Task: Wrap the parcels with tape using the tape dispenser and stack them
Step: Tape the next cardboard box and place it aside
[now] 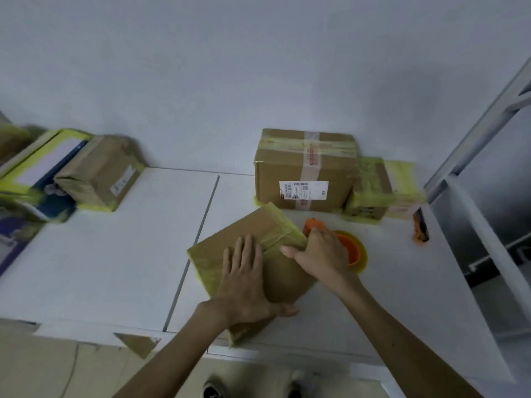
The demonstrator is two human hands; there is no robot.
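Parcel (247,225), head view: a flat brown cardboard box lying askew on the white worktop (129,254), close to the front edge and just in front of the taller labelled box (304,179). Yellow-tinted tape (207,265) covers its left end and crosses its far corner.

My left hand (247,282) lies flat on the lid, fingers (244,251) straight and close together, pressing down. The thumb runs along the near right side.

My right hand (321,254) is curled round the orange tape dispenser (350,247) at the parcel's right edge, its thumb stretched onto the lid. The hand hides whether the dispenser touches the cardboard.

I judge the parcel light and stiff at its edges, though the broad lid may give under a hard press. The taped faces look slick and the worktop smooth, so the box could slide as tape is drawn. A flat palm on bare cardboard suits taping. For stacking, I would take it by two opposite sides and keep it level.
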